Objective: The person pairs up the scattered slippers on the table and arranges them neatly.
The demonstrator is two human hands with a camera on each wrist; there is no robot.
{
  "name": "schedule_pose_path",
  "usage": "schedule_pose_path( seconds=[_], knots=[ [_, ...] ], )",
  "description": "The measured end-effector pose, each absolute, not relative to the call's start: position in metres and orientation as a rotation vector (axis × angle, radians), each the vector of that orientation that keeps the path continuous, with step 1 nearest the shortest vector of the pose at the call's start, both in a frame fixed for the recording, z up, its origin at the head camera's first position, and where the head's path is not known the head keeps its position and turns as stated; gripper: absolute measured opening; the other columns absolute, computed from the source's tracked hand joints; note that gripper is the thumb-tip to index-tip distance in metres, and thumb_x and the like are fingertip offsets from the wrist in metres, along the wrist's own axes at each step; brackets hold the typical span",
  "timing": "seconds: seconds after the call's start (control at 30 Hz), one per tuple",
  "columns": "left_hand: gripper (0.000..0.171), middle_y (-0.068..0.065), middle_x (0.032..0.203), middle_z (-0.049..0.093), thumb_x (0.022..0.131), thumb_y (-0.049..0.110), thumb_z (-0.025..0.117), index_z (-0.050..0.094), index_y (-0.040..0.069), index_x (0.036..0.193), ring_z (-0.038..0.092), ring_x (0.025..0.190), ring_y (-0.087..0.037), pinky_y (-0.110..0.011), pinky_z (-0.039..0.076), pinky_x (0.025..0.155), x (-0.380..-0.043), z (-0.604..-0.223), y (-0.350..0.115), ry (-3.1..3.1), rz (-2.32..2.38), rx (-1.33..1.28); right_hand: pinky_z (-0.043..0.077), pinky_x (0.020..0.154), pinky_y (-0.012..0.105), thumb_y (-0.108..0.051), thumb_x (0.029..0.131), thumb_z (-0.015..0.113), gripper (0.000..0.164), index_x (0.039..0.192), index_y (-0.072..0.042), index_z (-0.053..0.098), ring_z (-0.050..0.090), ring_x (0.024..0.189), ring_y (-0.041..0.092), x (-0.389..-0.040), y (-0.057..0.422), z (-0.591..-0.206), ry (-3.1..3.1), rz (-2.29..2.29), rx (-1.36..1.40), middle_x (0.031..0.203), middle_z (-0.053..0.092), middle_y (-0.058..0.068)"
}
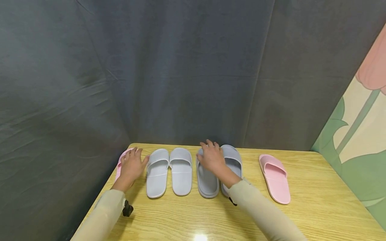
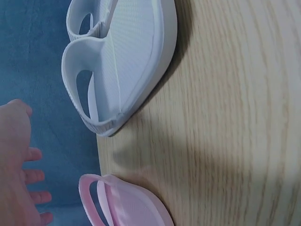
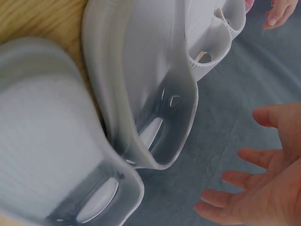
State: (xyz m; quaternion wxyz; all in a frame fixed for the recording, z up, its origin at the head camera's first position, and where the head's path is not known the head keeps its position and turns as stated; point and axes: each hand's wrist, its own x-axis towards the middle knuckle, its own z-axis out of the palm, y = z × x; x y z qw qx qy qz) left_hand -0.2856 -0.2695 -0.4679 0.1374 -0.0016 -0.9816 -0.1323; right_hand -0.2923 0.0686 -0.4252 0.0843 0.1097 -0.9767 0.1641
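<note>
My left hand (image 1: 132,165), fingers spread and holding nothing, is over the pink slipper (image 1: 118,170) at the table's left end and covers much of it. To its right lies a pair of pale grey slippers, a left one (image 1: 156,184) and a right one (image 1: 182,180), side by side. My right hand (image 1: 212,158) hovers with straight, parted fingers above a darker grey pair. It hides the strap of the left darker slipper (image 1: 208,182) and overlaps the right darker slipper (image 1: 231,153). The right wrist view shows nothing between the fingers (image 3: 251,180).
Another pink slipper (image 1: 278,185) lies apart at the right, slightly turned. All the slippers rest on a wood-grain table (image 1: 181,217), toes toward its back edge. Dark grey cloth (image 1: 187,73) hangs behind and at the left. A flower-patterned panel (image 1: 359,134) stands on the right.
</note>
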Motion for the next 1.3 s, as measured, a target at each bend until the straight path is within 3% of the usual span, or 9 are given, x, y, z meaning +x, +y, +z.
schedule_pose_path(
  seconds=[1.3],
  knots=[
    [0.066,-0.034,0.154,0.030,0.103,0.044,0.047,0.040,-0.005,0.147,0.024,0.140,-0.056,-0.075,0.020,0.106,-0.287,-0.481,-0.299,-2.906,-0.489,0.109,0.033,0.107,0.068,-0.036,0.097,0.063,0.056,0.144,-0.007,0.054,0.038,0.138,0.053,-0.288,0.129,-0.438,-2.882,0.485,0.211,0.153,0.042,0.026]
  ],
)
